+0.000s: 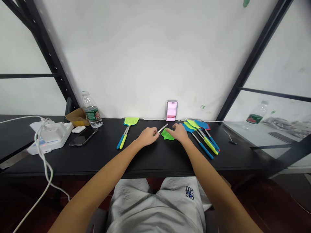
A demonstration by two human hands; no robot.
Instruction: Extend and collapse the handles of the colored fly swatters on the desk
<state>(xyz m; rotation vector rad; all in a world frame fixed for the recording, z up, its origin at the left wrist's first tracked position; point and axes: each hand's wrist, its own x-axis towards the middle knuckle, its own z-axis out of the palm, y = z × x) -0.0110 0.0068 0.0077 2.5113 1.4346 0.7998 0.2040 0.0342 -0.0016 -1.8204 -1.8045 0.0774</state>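
Note:
My left hand point(148, 136) is closed around a thin silver metal rod point(162, 128), which slants up and to the right from the fingers. Just right of the rod a bright green fly swatter head point(167, 135) lies low over the desk. My right hand point(180, 132) grips its upper right edge, with the thumb across it; the other fingertips are partly hidden. Beside that hand several fly swatters with blue, yellow-green and red heads lie fanned out, among them a blue-handled swatter point(203, 147). To the left, a yellow-green fly swatter point(131, 121) overlaps a blue one.
A phone point(171, 110) leans upright against the wall. On the left of the black desk point(109, 158) are a water bottle point(91, 111), a cardboard box point(78, 117), a dark phone point(83, 137), a white earbud case point(78, 129) and a power strip point(52, 137) with cables.

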